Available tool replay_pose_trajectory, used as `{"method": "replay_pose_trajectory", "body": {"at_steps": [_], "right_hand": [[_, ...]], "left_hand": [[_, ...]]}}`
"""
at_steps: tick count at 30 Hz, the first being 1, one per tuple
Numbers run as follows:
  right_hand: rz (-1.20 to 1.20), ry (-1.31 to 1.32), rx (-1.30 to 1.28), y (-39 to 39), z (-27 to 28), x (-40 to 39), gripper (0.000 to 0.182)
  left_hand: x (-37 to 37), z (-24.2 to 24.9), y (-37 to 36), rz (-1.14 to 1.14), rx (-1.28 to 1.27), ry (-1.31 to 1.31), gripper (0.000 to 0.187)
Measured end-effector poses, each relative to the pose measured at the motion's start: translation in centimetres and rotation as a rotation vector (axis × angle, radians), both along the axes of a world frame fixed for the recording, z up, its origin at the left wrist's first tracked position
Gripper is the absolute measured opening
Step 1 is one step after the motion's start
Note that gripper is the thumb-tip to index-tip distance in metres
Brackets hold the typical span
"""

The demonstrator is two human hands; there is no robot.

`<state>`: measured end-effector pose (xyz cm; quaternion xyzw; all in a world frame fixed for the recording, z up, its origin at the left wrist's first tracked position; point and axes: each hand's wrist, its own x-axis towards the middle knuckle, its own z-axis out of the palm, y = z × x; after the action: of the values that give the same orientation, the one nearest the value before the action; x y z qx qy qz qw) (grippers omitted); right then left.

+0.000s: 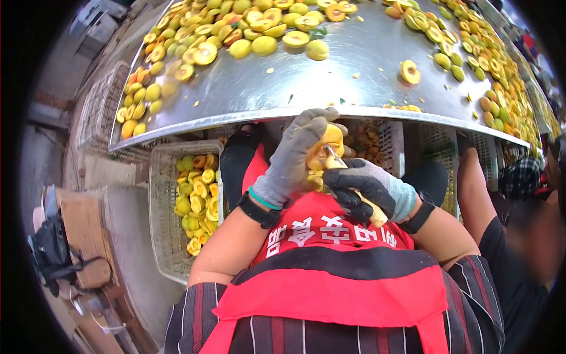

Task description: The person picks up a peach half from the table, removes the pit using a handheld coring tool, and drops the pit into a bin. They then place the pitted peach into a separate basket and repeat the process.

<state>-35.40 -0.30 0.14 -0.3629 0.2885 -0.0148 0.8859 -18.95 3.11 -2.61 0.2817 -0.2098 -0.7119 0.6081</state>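
Observation:
In front of the red apron, my left hand (289, 156) wears a grey glove and closes around a yellow peach half (333, 135). My right hand (370, 187), in a grey glove with dark fingers, grips a pitting tool (376, 216) by its cream-coloured handle. The tool's thin metal tip is at the cut side of the peach; how deep it goes is hidden. Both hands are just below the near edge of the metal table (247, 94), with yellow peach flesh showing under the left fingers.
Whole and halved peaches (259, 26) pile along the table's far side and right end. A loose half (410, 72) lies nearer. Left of my legs stands a white crate (156, 206) of peach halves. Below the table is a crate of brownish pieces (368, 144). A co-worker's arm (474, 183) is at right.

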Motion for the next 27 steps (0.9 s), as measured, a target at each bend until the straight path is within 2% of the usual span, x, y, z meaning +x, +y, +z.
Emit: {"method": "replay_pose_trajectory", "body": {"at_steps": [1, 2, 3, 4, 7, 8, 10, 12, 13, 14, 15, 17, 18, 21, 23, 24, 26, 27], "right_hand": [[-0.057, -0.007, 0.086, 0.0, -0.2, 0.0, 0.019], [-0.075, -0.012, 0.088, 0.0, -0.3, -0.1, 0.019], [-0.090, -0.078, 0.222, 0.0, -0.4, -0.2, 0.018], [-0.102, -0.148, 0.355, 0.0, -0.5, -0.2, 0.017], [-0.122, -0.219, 0.460, 0.1, -0.4, 0.0, 0.017], [-0.105, -0.264, 0.524, 0.0, -0.2, -0.1, 0.018], [-0.098, -0.315, 0.577, -0.2, -0.6, -0.2, 0.020], [-0.052, -0.485, 0.699, -0.3, -0.7, -0.2, 0.020], [-0.090, -0.438, 0.714, -0.2, -1.0, -0.3, 0.019], [-0.093, -0.439, 0.716, 0.1, -1.0, -0.3, 0.019], [-0.113, -0.390, 0.541, 0.4, -0.9, -0.3, 0.018], [-0.140, -0.273, 0.220, 0.8, -0.4, -0.2, 0.018], [-0.152, -0.227, 0.117, 1.1, -0.5, 0.0, 0.020], [-0.167, -0.254, 0.095, 1.2, -1.1, -0.2, 0.020], [-0.138, -0.295, 0.089, 1.0, -1.6, -1.1, 0.028], [-0.123, -0.307, 0.119, 0.9, -1.7, -1.8, 0.026], [-0.181, -0.262, 0.171, 0.6, -1.7, -3.0, 0.023], [-0.207, -0.264, 0.066, 0.3, -2.4, -3.3, 0.021]], "left_hand": [[-0.3, -0.3, -0.2, -0.020, 0.000, -0.005, 0.039], [-0.5, -1.0, -0.4, 0.035, -0.055, -0.133, 0.040], [-0.7, -1.3, -0.5, 0.094, -0.112, -0.259, 0.041], [-0.8, -1.2, -0.8, 0.082, -0.113, -0.263, 0.041], [-0.6, -0.7, -1.2, 0.104, -0.169, -0.430, 0.041], [-0.7, -0.8, -1.4, 0.095, -0.167, -0.431, 0.041], [-1.2, -0.9, -1.7, 0.258, -0.269, -0.393, 0.031], [-1.6, -0.5, -1.7, 0.246, -0.240, -0.356, 0.032], [-1.7, -0.5, -1.8, 0.260, -0.242, -0.363, 0.033], [-2.0, -0.5, -1.8, 0.274, -0.243, -0.370, 0.035], [-2.2, -0.6, -1.8, 0.269, -0.240, -0.370, 0.035], [-2.5, -0.8, -1.6, 0.231, -0.096, -0.209, 0.050], [-2.6, -0.9, -1.6, 0.227, -0.094, -0.209, 0.050], [-2.9, -0.8, -1.8, 0.232, -0.049, -0.151, 0.055], [-3.0, 0.1, -1.8, 0.230, 0.017, -0.093, 0.051], [-2.6, -0.1, -2.0, 0.227, 0.015, -0.096, 0.051], [-1.5, -0.9, -2.6, 0.234, 0.048, 0.117, 0.057], [-0.8, -0.9, -2.6, 0.231, 0.030, 0.103, 0.061]]}}
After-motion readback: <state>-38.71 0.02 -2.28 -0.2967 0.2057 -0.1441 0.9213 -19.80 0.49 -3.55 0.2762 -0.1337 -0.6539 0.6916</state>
